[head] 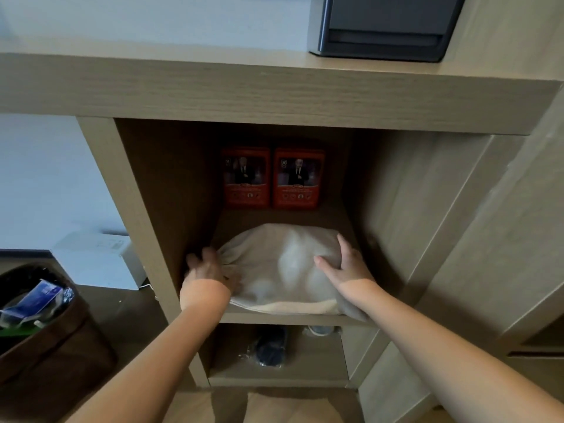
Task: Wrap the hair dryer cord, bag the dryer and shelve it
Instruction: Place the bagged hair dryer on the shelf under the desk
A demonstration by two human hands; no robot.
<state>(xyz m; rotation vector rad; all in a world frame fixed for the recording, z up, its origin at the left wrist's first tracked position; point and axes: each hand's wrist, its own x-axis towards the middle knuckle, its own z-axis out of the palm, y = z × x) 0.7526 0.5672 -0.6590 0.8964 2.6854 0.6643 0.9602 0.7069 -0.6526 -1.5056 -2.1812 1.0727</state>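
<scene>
A bulging cream cloth bag [280, 270] lies on the middle shelf [290, 319] of a wooden cabinet, its front edge at the shelf's lip. The hair dryer and its cord are hidden, presumably inside the bag. My left hand [206, 270] rests at the bag's gathered left end, fingers spread and blurred. My right hand [345, 261] lies flat on the bag's right side, thumb and fingers apart, pressing on the cloth.
Two red boxes [273, 178] stand at the back of the same shelf. On the lower shelf lies a dark wrapped object [270, 346]. A brown waste bin [39, 325] with rubbish stands at the left. A black box [384, 25] sits on the cabinet top.
</scene>
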